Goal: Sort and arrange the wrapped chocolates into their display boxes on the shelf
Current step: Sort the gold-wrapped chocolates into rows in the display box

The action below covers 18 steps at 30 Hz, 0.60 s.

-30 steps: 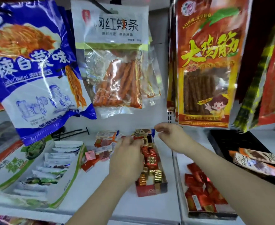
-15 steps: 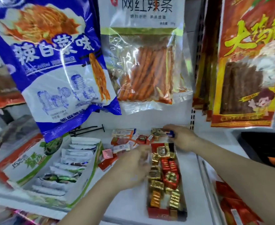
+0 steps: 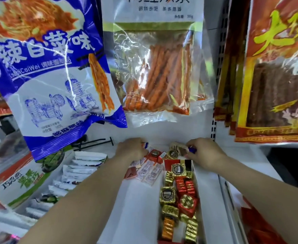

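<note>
A narrow red display box [image 3: 195,176] lies lengthwise on the white shelf, filled with gold and red foil-wrapped chocolates [image 3: 177,203]. Behind and left of it is a loose heap of wrapped chocolates and flat bars [image 3: 150,171]. My left hand [image 3: 131,149] is curled over the far left of that heap, its fingertips on a white, red and blue wrapper. My right hand [image 3: 203,152] pinches a brown wrapped chocolate bar with a blue end [image 3: 182,148] at the back of the box.
A white and green display box [image 3: 12,184] of white sachets stands at the left. Big snack bags [image 3: 53,71] hang low over the shelf. Bare black hooks [image 3: 95,140] jut out at the back. Red packets [image 3: 260,224] fill the tray at the right.
The view has closed in on the shelf. My left hand moved from the box's left side to the back of the loose heap. My right hand stayed at the back, holding the bar.
</note>
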### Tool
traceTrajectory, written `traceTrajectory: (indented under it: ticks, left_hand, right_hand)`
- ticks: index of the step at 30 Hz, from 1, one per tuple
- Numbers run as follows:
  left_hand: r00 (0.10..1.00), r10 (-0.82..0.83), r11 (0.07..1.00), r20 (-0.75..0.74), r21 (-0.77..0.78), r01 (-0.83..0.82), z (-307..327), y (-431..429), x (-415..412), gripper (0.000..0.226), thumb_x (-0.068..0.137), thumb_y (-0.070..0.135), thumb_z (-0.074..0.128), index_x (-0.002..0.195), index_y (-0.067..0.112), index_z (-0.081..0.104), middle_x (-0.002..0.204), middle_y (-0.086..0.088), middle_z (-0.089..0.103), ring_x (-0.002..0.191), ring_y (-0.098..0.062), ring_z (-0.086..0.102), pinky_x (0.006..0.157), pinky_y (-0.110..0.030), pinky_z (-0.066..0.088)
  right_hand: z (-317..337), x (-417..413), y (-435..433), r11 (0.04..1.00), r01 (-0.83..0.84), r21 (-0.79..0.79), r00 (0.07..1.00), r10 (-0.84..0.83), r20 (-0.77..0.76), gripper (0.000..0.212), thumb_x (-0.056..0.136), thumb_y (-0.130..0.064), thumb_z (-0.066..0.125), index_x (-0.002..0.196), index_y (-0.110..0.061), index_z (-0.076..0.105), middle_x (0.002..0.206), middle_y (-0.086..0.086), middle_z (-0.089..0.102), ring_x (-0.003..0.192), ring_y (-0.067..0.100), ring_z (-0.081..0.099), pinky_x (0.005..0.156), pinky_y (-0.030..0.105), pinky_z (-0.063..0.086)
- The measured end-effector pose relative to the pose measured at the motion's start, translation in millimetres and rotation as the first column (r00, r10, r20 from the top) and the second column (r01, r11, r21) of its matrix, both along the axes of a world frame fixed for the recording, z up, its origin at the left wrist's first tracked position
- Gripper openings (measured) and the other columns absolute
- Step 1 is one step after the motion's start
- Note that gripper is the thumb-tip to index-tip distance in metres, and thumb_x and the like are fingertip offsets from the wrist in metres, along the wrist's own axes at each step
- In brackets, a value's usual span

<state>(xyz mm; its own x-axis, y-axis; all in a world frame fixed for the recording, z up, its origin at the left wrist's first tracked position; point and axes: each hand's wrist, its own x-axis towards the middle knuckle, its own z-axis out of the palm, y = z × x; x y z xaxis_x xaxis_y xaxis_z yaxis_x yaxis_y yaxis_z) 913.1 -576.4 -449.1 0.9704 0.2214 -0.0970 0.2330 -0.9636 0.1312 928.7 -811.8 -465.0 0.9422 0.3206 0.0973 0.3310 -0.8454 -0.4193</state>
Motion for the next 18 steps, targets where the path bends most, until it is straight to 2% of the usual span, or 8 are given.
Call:
traceTrajectory:
  ticks: [2, 5, 9, 12, 14, 18]
  left_hand:
    - [1.0, 0.011, 0.999, -0.005, -0.033, -0.011, 0.4, 1.7, 3.4, 0.045, 0.084, 0.04, 0.062, 0.126, 0.026, 0.055, 0.125, -0.001, 0.06, 0.108, -0.022, 0.057, 0.09, -0.034, 0.047]
    - [1.0, 0.004, 1.0, 0.019, -0.012, -0.004, 3.5, 2.3, 5.7, 0.041, 0.079, 0.041, 0.067, 0.117, 0.028, 0.059, 0.12, -0.001, 0.062, 0.104, -0.022, 0.057, 0.08, -0.03, 0.045]
    - [0.996, 0.015, 1.0, 0.091, -0.019, -0.013, 2.7, -4.1, -0.6, 0.04, 0.081, 0.05, 0.061, 0.116, 0.031, 0.057, 0.118, 0.004, 0.062, 0.103, -0.019, 0.056, 0.077, -0.028, 0.042]
    - [0.98, 0.025, 1.0, 0.196, -0.014, -0.022, 4.5, -7.4, -4.2, 0.031, 0.09, 0.049, 0.046, 0.111, 0.028, 0.057, 0.112, -0.002, 0.065, 0.092, -0.021, 0.056, 0.074, -0.029, 0.042]
    - [0.969, 0.024, 0.998, 0.244, 0.046, -0.037, 8.1, -8.2, -2.9, 0.037, 0.096, 0.04, 0.038, 0.124, 0.021, 0.051, 0.115, -0.01, 0.064, 0.1, -0.028, 0.059, 0.077, -0.033, 0.04]
    - [0.977, 0.002, 0.961, 0.215, 0.27, -0.061, 12.5, -0.6, -6.5, 0.039, 0.098, 0.021, 0.04, 0.135, 0.01, 0.036, 0.114, -0.015, 0.063, 0.103, -0.033, 0.06, 0.079, -0.036, 0.044]
  right_hand:
    - [-2.9, 0.2, -2.0, 0.996, 0.022, 0.082, 0.999, -0.018, -0.045, 0.03, 0.083, -0.031, 0.071, 0.109, -0.015, 0.069, 0.104, 0.007, 0.07, 0.093, 0.024, 0.064, 0.085, 0.035, 0.054]
    - [-4.2, 0.2, -4.7, 0.988, 0.054, 0.147, 0.994, -0.039, -0.104, 0.03, 0.081, -0.027, 0.074, 0.107, -0.012, 0.071, 0.103, 0.007, 0.071, 0.094, 0.023, 0.064, 0.085, 0.033, 0.053]
    - [0.3, -6.8, -7.6, 0.964, 0.106, 0.244, 0.984, -0.067, -0.164, 0.014, 0.08, -0.021, 0.074, 0.089, -0.011, 0.073, 0.084, 0.008, 0.071, 0.08, 0.023, 0.065, 0.07, 0.031, 0.052]
    - [5.3, -17.4, -13.2, 0.929, 0.165, 0.33, 0.983, -0.126, -0.136, 0.007, 0.082, -0.013, 0.067, 0.087, -0.011, 0.072, 0.082, 0.009, 0.069, 0.077, 0.024, 0.064, 0.061, 0.03, 0.048]
    - [7.9, -28.4, -17.5, 0.919, 0.179, 0.352, 0.982, -0.146, -0.116, 0.008, 0.084, -0.011, 0.064, 0.087, -0.012, 0.071, 0.082, 0.008, 0.069, 0.077, 0.023, 0.063, 0.059, 0.026, 0.046]
    - [4.8, -51.2, -23.4, 0.898, 0.178, 0.402, 0.984, -0.154, -0.093, 0.009, 0.085, -0.011, 0.062, 0.085, -0.01, 0.071, 0.077, 0.009, 0.067, 0.076, 0.028, 0.063, 0.064, 0.035, 0.051]
